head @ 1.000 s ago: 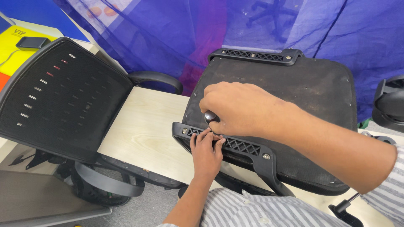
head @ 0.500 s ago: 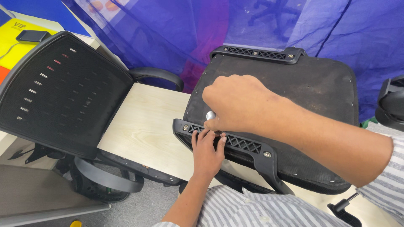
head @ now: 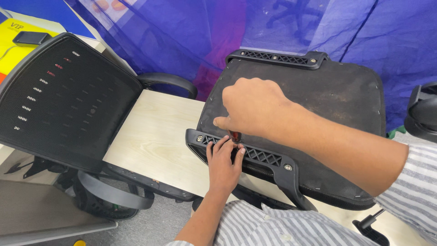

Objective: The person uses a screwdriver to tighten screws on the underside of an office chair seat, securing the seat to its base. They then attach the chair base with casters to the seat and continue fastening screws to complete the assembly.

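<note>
Pale wood-grain desk (head: 154, 136) carries an upturned black office-chair seat pan, fabric underside up (head: 327, 100), lying at the right half and overhanging the near edge; a black mesh chair backrest (head: 63, 95) leans at the left, well apart. Black plastic armrest bracket with lattice ribbing (head: 259, 155) sits along the seat pan's near edge, one silver bolt head (head: 287, 167) visible toward its right end. Right hand (head: 255, 109) fisted over a tool with a red-and-black shaft (head: 235, 136), tip hidden at the bracket. Left hand (head: 224, 165) grip narrow, fingertips pinched on the bracket just beside the shaft. Risks, as judged: tip could cam out and strike the left fingertips, being so close; downward force on the overhanging seat pan could tip or slide it; off-axis driving could cross-thread the fastener
</note>
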